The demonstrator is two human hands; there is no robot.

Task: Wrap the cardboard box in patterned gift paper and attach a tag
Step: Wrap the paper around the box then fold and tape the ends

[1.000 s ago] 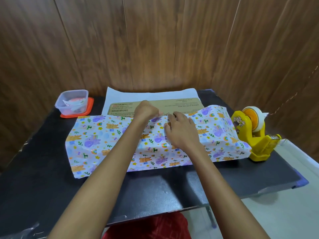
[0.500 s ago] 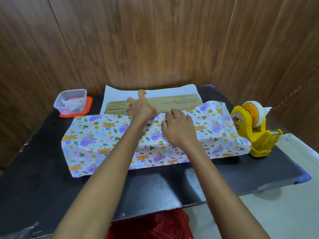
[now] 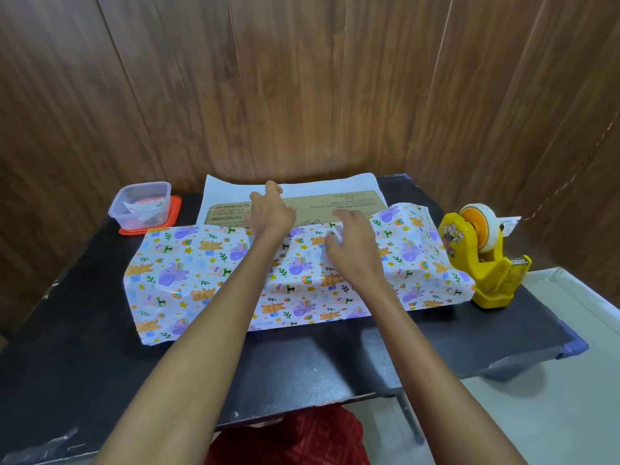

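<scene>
Head cam: cardboard box [image 3: 339, 207] lies flat at back-centre of table, on the white underside of the gift paper [image 3: 188, 280]. Paper's near half is pulled up over box's front & partly over its top; printed brown top shows beyond.

Left hand [image 3: 272, 214] sits at paper's upper edge, thumb & one finger sticking up apart; other fingers hidden, can't tell if they pinch. Right hand [image 3: 354, 246] lies on paper just beside it, fingers curled into the sheet, bunching it.

Yellow tape dispenser [image 3: 483, 263] touches paper's right end. Clear plastic tub [image 3: 141, 206] w/ bits inside stands on an orange lid [image 3: 175, 209], back left.

Table [image 3: 302, 364] is black, scuffed, chipped along edges. Brown wood-panel walls [image 3: 302, 95] meet in a corner behind. Pale floor [image 3: 536, 417] on right; red cloth [image 3: 302, 441] at bottom edge.
</scene>
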